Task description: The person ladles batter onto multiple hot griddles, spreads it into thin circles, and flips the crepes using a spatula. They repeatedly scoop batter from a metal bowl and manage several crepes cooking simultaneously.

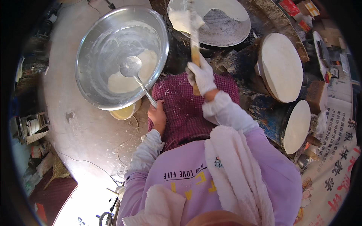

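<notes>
My bare left hand (157,115) grips the handle of a metal ladle (130,66). The ladle's bowl is over pale batter (147,63) in a large tilted metal basin (94,101). In my right hand (201,74), which wears a white glove, is a long tool with a wooden handle (195,56); its far end is blurred and runs off the top edge. That tool crosses a round griddle (226,31), partly coated white around a bare grey patch. A thick lump of batter or dough (181,21) sits at the griddle's left, behind the tool.
Round pale sheets top two supports at right, one upper (281,67) and one lower (297,127). Below the basin is a yellowish container (123,113). A thin cord (133,131) crosses the floor. A banner with writing (331,158) hangs or lies far right.
</notes>
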The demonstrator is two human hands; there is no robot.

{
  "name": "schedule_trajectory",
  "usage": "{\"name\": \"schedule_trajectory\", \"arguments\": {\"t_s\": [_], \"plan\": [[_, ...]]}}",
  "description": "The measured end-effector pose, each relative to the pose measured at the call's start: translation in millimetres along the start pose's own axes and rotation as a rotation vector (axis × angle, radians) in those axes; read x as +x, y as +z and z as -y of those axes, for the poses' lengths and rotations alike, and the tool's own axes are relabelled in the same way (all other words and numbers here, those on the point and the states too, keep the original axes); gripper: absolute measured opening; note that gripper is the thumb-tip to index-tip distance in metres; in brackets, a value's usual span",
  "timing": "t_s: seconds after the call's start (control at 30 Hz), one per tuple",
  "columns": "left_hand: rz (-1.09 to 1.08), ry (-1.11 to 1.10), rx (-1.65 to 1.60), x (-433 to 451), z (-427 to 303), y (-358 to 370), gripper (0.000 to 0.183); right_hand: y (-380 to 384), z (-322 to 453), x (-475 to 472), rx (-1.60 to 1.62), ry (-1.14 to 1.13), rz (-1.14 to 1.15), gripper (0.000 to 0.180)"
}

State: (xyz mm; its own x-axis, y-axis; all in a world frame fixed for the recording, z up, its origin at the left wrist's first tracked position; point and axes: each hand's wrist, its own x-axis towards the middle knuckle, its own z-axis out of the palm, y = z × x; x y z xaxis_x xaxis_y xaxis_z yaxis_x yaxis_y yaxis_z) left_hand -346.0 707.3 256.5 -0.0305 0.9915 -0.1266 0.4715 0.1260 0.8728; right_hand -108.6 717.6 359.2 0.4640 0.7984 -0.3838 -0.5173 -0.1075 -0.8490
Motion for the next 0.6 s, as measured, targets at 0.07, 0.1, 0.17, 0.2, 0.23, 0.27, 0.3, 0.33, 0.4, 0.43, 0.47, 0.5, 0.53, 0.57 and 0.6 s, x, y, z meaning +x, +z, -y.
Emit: {"name": "schedule_trajectory", "arguments": {"t_s": [0.07, 0.1, 0.17, 0.2, 0.23, 0.27, 0.3, 0.33, 0.4, 0.43, 0.47, 0.5, 0.53, 0.57, 0.6], "plan": [[-0.018, 0.006, -0.042, 1.7, 6.7, 1.6, 0.024, -20.8, -20.8, -11.3, -0.146, 0.031, -0.223, 0.055], [-0.007, -0.023, -0.051, 0.1, 7.7, 4.0, 0.024, -19.1, -22.7, -10.1, -0.051, 0.018, -0.273, 0.052], [0.016, -0.067, -0.052, 2.9, 6.9, -0.2, 0.024, 5.4, -18.0, -0.6, 0.103, -0.058, -0.239, 0.051], [0.021, -0.057, -0.01, 3.5, 7.0, -0.8, 0.024, 20.7, -16.4, 15.5, 0.045, -0.092, -0.148, 0.049], [0.019, -0.052, -0.019, 4.5, 8.4, -1.2, 0.024, 36.7, -18.8, 39.0, -0.082, -0.164, -0.109, 0.05], [0.011, -0.052, -0.03, 4.7, 10.6, -2.7, 0.024, 59.1, -11.2, 50.8, -0.107, -0.165, -0.056, 0.053], [0.006, -0.049, -0.042, 5.7, 11.5, -3.4, 0.024, 73.3, -13.3, 69.2, -0.131, -0.205, -0.041, 0.05], [0.024, -0.065, -0.039, 5.8, 10.2, -4.7, 0.024, 85.9, -14.8, 87.7, -0.155, -0.248, -0.031, 0.047], [0.071, -0.096, -0.037, 5.0, 3.3, -5.3, 0.025, 101.2, -14.5, 111.1, -0.099, -0.206, -0.034, 0.043], [0.072, -0.083, -0.046, 5.2, 3.0, -5.3, 0.025, 105.0, -15.4, 115.3, -0.022, -0.116, -0.035, 0.042], [0.074, -0.07, -0.055, 6.4, 2.7, -4.3, 0.025, 101.9, -18.7, 113.1, -0.003, -0.133, -0.077, 0.042], [0.072, -0.059, -0.064, 7.2, 2.5, -3.6, 0.025, 98.5, -26.9, 109.8, 0.015, -0.149, -0.115, 0.042], [0.068, -0.088, -0.063, 7.5, -0.9, -4.7, 0.025, 101.5, -26.9, 98.9, 0.032, -0.163, -0.146, 0.041], [0.065, -0.117, -0.063, 7.6, -5.1, -5.9, 0.025, 94.7, -26.9, 80.9, 0.103, -0.086, -0.164, 0.043], [0.06, -0.145, -0.06, 6.1, -7.0, -7.7, 0.025, 91.1, -17.7, 53.2, 0.099, 0.008, -0.212, 0.043]]}}
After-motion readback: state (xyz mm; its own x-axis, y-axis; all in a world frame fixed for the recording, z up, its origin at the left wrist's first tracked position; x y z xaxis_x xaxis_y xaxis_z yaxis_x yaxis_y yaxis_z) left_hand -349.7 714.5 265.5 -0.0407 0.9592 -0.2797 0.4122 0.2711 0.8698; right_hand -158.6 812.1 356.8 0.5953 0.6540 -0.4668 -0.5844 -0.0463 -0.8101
